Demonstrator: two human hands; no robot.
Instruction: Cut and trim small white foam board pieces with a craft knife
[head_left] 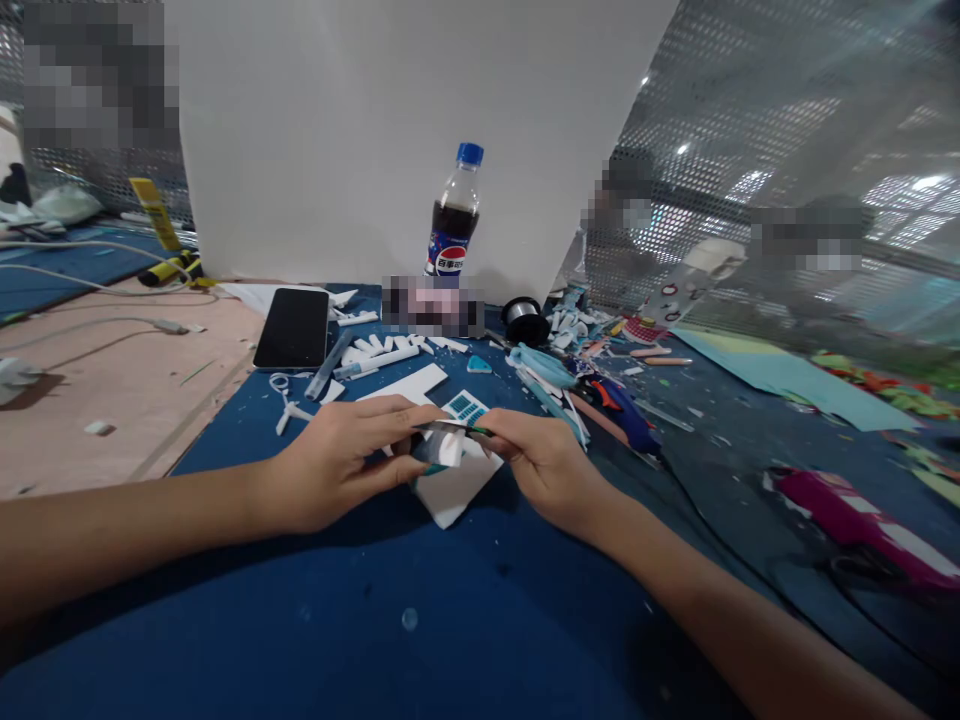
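Observation:
My left hand point(360, 455) is closed, pinching a small white piece point(451, 449) with a clear or grey edge between thumb and fingers. My right hand point(551, 460) is closed on the end of a thin dark flat tool point(450, 427), whose exact kind I cannot make out. The tool lies across the top of the white piece, and its other end reaches the left fingertips. Beneath both hands rests a larger white sheet piece point(450, 497). Just beyond them is a white card with teal rectangles point(465, 406), partly hidden by the fingers.
A cola bottle point(452, 225) stands at the back, before a white board point(375, 130). A black phone point(292, 328), white scraps point(386, 352) and a wire spool point(525, 321) lie ahead. To the right are a blue glue gun point(622, 412), its cable, and a magenta tool point(862, 525).

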